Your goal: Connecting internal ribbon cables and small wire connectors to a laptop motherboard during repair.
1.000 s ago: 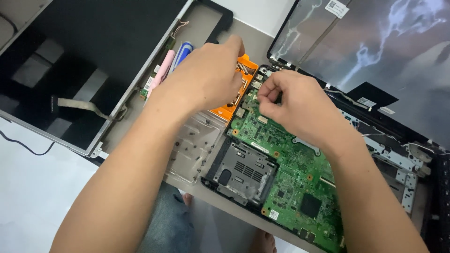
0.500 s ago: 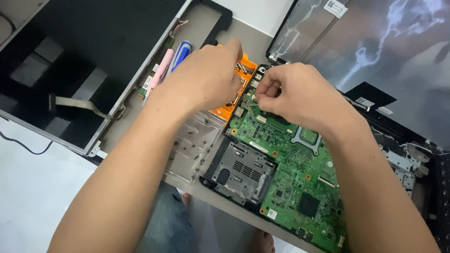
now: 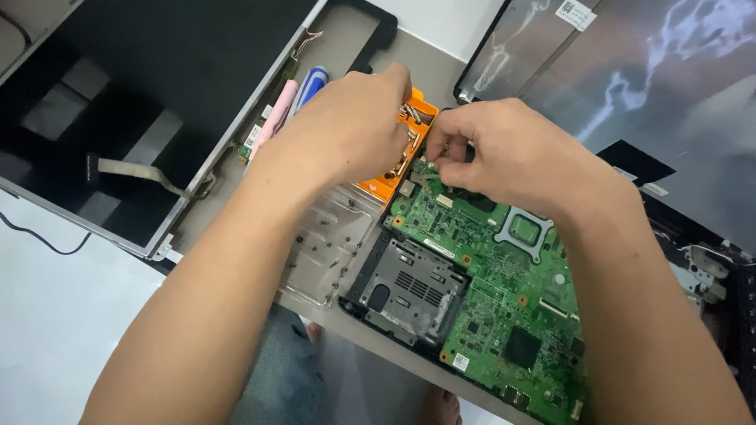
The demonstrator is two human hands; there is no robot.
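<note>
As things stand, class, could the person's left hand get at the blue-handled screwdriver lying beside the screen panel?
Probably yes. The left hand rests on the orange part, and the screwdriver lies just beyond its knuckles, uncovered, with nothing between them. The hand would have to leave the orange part first.

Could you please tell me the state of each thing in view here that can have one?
Green circuit board: exposed, lying flat in the opened dark laptop base.
Orange plastic part with copper pipes: at the board's top corner, under the left hand.
Right hand: fingertips pinched at the board's upper edge; what they hold is hidden.
Bare flat screen panel: detached, lying face down, ribbon cable loose.
Blue-handled screwdriver: lying unused.
</note>
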